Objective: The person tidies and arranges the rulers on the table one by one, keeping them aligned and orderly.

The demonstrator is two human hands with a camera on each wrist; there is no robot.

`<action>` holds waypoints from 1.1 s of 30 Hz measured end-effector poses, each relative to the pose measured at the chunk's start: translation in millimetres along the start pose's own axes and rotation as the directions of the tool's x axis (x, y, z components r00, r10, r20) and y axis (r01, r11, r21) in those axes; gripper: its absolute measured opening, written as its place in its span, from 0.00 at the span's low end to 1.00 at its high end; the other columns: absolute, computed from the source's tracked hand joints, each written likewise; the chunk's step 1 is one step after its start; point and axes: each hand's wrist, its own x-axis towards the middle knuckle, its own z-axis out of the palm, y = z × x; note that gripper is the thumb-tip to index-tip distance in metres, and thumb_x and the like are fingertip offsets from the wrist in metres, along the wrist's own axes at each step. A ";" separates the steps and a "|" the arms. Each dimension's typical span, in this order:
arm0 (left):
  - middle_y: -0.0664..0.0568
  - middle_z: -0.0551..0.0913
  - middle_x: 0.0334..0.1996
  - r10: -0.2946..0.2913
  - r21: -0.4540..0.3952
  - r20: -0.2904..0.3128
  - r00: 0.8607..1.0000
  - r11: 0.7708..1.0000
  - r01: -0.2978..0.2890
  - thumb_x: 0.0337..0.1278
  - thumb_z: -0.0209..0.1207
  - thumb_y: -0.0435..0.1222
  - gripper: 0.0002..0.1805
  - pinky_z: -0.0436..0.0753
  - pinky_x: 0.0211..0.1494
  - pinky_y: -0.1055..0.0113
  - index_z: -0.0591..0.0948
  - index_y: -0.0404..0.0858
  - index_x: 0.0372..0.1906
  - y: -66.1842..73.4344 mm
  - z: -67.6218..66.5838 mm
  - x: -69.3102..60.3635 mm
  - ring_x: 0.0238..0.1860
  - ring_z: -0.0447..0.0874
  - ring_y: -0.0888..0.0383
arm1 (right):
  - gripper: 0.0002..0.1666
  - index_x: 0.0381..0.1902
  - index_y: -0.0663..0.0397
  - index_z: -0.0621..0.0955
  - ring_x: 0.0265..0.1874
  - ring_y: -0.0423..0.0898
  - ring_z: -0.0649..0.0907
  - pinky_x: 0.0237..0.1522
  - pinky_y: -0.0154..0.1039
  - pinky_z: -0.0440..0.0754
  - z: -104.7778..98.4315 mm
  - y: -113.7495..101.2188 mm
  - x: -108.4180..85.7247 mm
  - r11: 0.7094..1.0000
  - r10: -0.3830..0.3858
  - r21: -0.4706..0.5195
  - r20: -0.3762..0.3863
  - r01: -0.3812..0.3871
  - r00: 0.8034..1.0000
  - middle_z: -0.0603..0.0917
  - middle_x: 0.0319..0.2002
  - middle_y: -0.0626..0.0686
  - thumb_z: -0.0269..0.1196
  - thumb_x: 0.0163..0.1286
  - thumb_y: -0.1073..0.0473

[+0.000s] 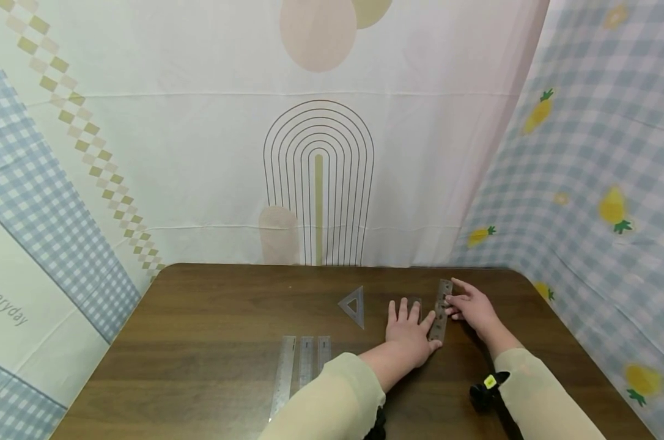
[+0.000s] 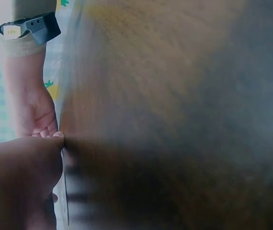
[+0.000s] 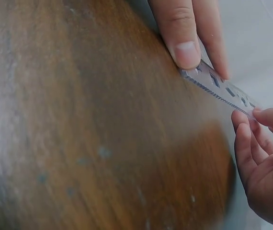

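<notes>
A narrow clear stencil ruler with cut-out shapes and a toothed edge lies toward the right of the table. My right hand pinches its edge near the far end between thumb and fingers, as the right wrist view also shows. My left hand is spread palm down beside it, thumb and index finger touching the ruler's near part. In the right wrist view the left thumb presses on the ruler. Another clear piece is partly hidden behind the left fingers; its kind is unclear.
A clear set square lies left of the hands. Three clear rulers stand side by side nearer the front, partly covered by the left sleeve. The brown table meets hanging cloth at its back and sides.
</notes>
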 end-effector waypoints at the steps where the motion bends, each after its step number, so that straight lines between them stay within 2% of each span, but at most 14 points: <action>1: 0.66 0.40 0.79 -0.003 0.002 -0.007 1.000 1.000 0.003 0.60 0.28 0.74 0.38 0.34 0.77 0.47 0.36 0.75 0.74 -0.2 0.9 0.2 0.79 0.30 0.54 | 0.38 0.79 0.58 0.53 0.31 0.42 0.86 0.34 0.37 0.84 0.5 -0.3 0.2 1.000 0.001 0.001 0.000 -0.001 1.000 0.87 0.41 0.54 0.55 0.77 0.60; 6: 0.66 0.41 0.79 -0.008 -0.004 -0.034 0.999 1.000 0.008 0.59 0.27 0.74 0.39 0.35 0.77 0.47 0.37 0.75 0.75 -0.5 5.5 2.8 0.79 0.32 0.54 | 0.38 0.79 0.56 0.53 0.31 0.42 0.85 0.34 0.37 0.84 2.7 -3.2 0.1 1.000 -0.007 0.004 0.006 0.007 1.000 0.87 0.39 0.52 0.55 0.78 0.59; 14: 0.64 0.41 0.79 0.013 -0.011 -0.051 0.999 1.000 -0.014 0.57 0.28 0.76 0.43 0.33 0.76 0.47 0.37 0.72 0.76 -1.9 8.1 3.3 0.79 0.31 0.53 | 0.36 0.79 0.55 0.54 0.30 0.39 0.83 0.35 0.36 0.85 5.1 -8.7 -1.6 0.997 -0.010 0.071 0.013 0.009 1.000 0.84 0.38 0.52 0.52 0.78 0.63; 19: 0.64 0.39 0.79 0.020 0.001 -0.046 0.999 1.000 -0.020 0.55 0.26 0.77 0.44 0.32 0.76 0.47 0.37 0.72 0.76 -3.1 7.4 1.4 0.79 0.30 0.53 | 0.36 0.79 0.53 0.54 0.31 0.39 0.83 0.37 0.36 0.86 6.2 -10.5 -3.0 0.996 0.007 0.088 0.013 -0.008 1.000 0.83 0.41 0.54 0.52 0.79 0.63; 25: 0.64 0.37 0.80 0.033 0.016 -0.042 0.999 0.999 -0.033 0.53 0.24 0.78 0.45 0.29 0.76 0.47 0.35 0.70 0.77 -6.1 7.8 1.6 0.79 0.28 0.53 | 0.36 0.80 0.52 0.53 0.32 0.40 0.82 0.38 0.36 0.85 8.1 -13.0 -4.4 0.997 -0.003 0.073 0.028 0.001 1.000 0.81 0.49 0.62 0.51 0.80 0.62; 33: 0.65 0.38 0.79 0.050 0.021 -0.075 0.996 0.999 -0.049 0.52 0.23 0.78 0.45 0.33 0.77 0.47 0.36 0.71 0.76 -12.8 4.8 -6.2 0.79 0.30 0.54 | 0.36 0.80 0.51 0.53 0.33 0.41 0.82 0.38 0.36 0.85 10.9 -18.4 -6.7 0.998 -0.009 0.063 0.042 0.006 0.999 0.80 0.50 0.62 0.51 0.80 0.61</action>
